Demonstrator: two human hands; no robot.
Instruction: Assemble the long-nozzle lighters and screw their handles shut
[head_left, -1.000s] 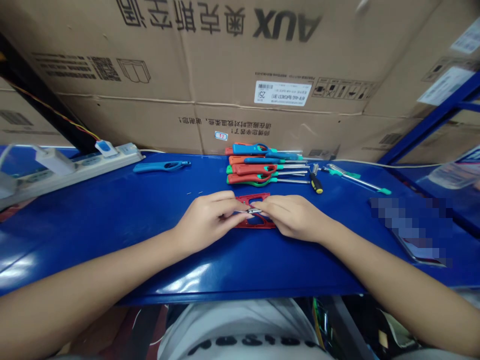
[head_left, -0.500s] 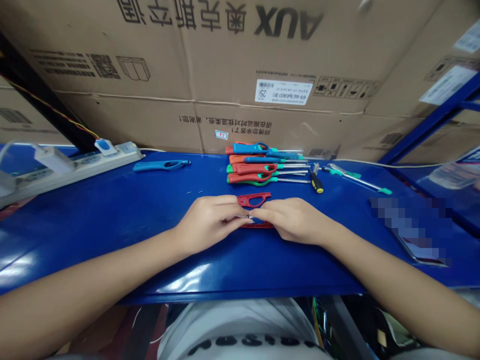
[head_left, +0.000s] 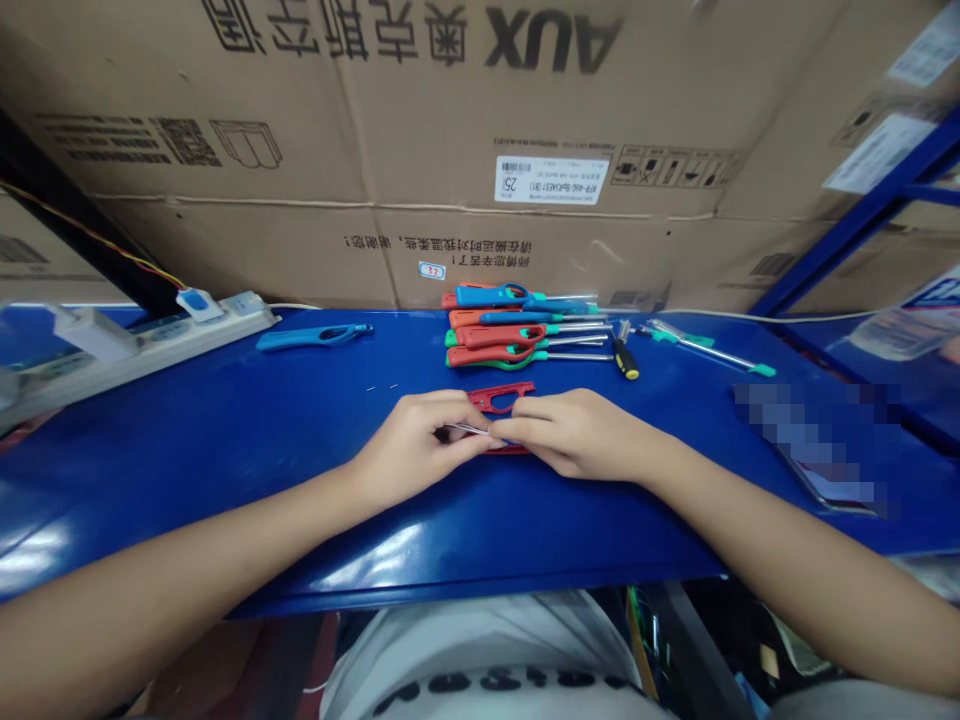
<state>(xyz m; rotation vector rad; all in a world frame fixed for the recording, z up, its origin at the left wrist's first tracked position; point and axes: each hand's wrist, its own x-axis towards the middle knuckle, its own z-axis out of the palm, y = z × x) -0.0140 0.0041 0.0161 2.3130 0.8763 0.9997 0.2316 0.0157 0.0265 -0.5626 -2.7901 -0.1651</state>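
Observation:
My left hand (head_left: 424, 440) is closed in a pinch on a thin metal piece (head_left: 469, 429) near the middle of the blue table. My right hand (head_left: 577, 435) meets its fingertips there, fingers pressed together; whatever they grip is too small and hidden to name. Just beyond the fingers lies a red plastic handle part (head_left: 501, 395) with an oval opening. A second red part (head_left: 510, 450) shows only partly beneath my fingertips. Two tiny metal pins (head_left: 394, 386) rest to the left of the red parts.
Several colored lighters (head_left: 502, 335) are piled behind my hands, with a yellow-black screwdriver (head_left: 625, 358) beside them. A blue handle (head_left: 315, 337) and power strip (head_left: 165, 345) are left; metal rods with green parts (head_left: 709, 349) and a phone (head_left: 817, 450) are right. Cardboard (head_left: 300, 240) stands behind.
The view has shifted slightly. More of the thin metal piece now shows between my left fingers, and my right fingertips cover more of the nearer red part.

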